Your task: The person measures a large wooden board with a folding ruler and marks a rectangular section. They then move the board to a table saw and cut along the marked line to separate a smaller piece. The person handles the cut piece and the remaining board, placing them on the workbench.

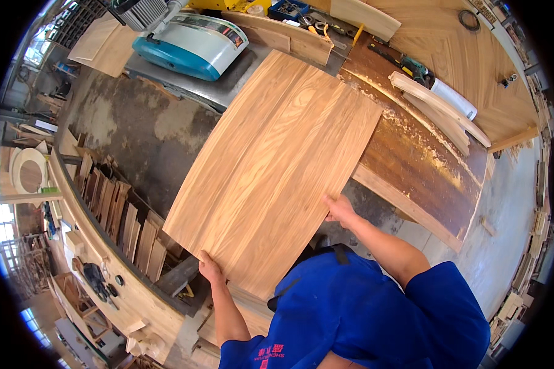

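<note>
the left hand (211, 269) has its grip closed on the near edge of a wide wooden panel (277, 166), with the thumb laid on the top face. the right hand (341, 211) grips the same panel at its right edge; the fingers below are hidden. the panel is in front of the blue shirt (363, 307), and its far end reaches over a grey metal counter (237, 78); whether it rests there, i cannot tell. near this end stands a teal and white machine (191, 46). to the right is a brown counter (406, 178), strewn with pale shavings (452, 176), which carries curved wooden pieces (440, 112) and a white cylinder (454, 99). to the left, wooden offcuts (107, 200) lean in a row beside a long curved counter (144, 301).
</note>
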Demonstrator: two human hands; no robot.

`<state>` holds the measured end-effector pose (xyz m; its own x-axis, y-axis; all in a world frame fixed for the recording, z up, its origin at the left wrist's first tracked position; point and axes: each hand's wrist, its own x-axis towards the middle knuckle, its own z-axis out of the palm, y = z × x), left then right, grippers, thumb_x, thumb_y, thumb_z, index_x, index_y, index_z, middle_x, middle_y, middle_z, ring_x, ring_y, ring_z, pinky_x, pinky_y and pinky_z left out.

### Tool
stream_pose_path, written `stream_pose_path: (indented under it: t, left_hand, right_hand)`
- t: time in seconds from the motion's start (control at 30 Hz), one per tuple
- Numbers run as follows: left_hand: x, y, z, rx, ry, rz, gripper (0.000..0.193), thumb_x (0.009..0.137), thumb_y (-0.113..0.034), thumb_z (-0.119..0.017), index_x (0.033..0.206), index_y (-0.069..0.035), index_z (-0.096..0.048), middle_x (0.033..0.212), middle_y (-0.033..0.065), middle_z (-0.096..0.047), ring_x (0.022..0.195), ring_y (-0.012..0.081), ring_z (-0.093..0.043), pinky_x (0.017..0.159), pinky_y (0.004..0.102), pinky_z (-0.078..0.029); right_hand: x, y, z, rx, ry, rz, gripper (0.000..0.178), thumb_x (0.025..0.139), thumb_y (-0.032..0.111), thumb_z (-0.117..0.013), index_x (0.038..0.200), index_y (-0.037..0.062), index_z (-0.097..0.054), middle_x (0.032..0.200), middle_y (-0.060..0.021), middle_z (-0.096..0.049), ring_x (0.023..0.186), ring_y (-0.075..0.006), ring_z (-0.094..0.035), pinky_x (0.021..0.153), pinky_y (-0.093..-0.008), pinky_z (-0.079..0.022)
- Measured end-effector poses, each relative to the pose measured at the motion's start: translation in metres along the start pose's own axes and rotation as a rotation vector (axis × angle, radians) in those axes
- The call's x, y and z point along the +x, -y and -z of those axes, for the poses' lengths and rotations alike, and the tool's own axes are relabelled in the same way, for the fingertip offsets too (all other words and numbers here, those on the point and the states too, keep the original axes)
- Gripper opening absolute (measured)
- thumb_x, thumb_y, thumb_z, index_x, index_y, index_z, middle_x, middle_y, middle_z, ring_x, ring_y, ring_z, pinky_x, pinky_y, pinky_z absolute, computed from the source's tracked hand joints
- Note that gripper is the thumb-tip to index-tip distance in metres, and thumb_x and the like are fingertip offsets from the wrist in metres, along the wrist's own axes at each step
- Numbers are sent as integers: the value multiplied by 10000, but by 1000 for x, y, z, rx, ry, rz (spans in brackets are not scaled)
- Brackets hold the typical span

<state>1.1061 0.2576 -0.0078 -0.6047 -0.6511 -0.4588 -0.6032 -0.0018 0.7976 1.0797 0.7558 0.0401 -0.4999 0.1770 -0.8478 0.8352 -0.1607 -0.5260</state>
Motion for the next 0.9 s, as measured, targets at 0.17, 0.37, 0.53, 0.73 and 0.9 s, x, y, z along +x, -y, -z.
stream_pose_path:
  t: [0.17, 0.37, 0.53, 0.73, 0.9]
  left_hand:
    - [16, -7, -19, -44, 26, 2, 499, 1043, -421, -602, 1168, 60, -640, 1085, 118, -705, 946, 192, -656, 820, 362, -525]
    - [35, -28, -23, -51, 55, 61, 496, 1036, -430, -613, 1179, 45, -631, 1075, 109, -698, 936, 194, -655, 816, 373, -526]
    - [43, -32, -21, -58, 48, 83, 499, 1027, -428, -629, 1194, 42, -627, 1098, 114, -692, 951, 200, -656, 823, 382, -532]
    - [42, -36, -23, -82, 48, 129, 495, 1027, -413, -629, 1194, 53, -621, 1106, 126, -691, 962, 214, -658, 826, 393, -539]
    - [44, -40, -24, -51, 46, 91, 492, 1029, -400, -626, 1184, 67, -615, 1100, 136, -692, 956, 214, -661, 819, 386, -544]
  right_hand:
    - [20, 33, -1, -48, 43, -16, 556, 1041, 468, -541, 1399, 43, -521, 1228, -144, -673, 1002, -259, -706, 807, -430, -595]
    - [35, 44, -20, -75, -8, 22, 555, 1034, 484, -537, 1363, 37, -563, 1153, -144, -707, 945, -262, -722, 794, -426, -598]
    - [19, 75, -14, -527, -24, 70, 518, 988, 451, -600, 1252, 8, -646, 991, -174, -750, 820, -287, -738, 751, -422, -592]
    - [12, 96, 24, -1094, -358, 478, 704, 811, 274, -815, 1415, 46, -535, 1343, -246, -624, 1212, -385, -627, 982, -464, -508]
    - [20, 136, 37, -1510, -291, 622, 901, 755, 240, -860, 1540, 146, -428, 1645, -212, -282, 1515, -406, -285, 1207, -504, -308]
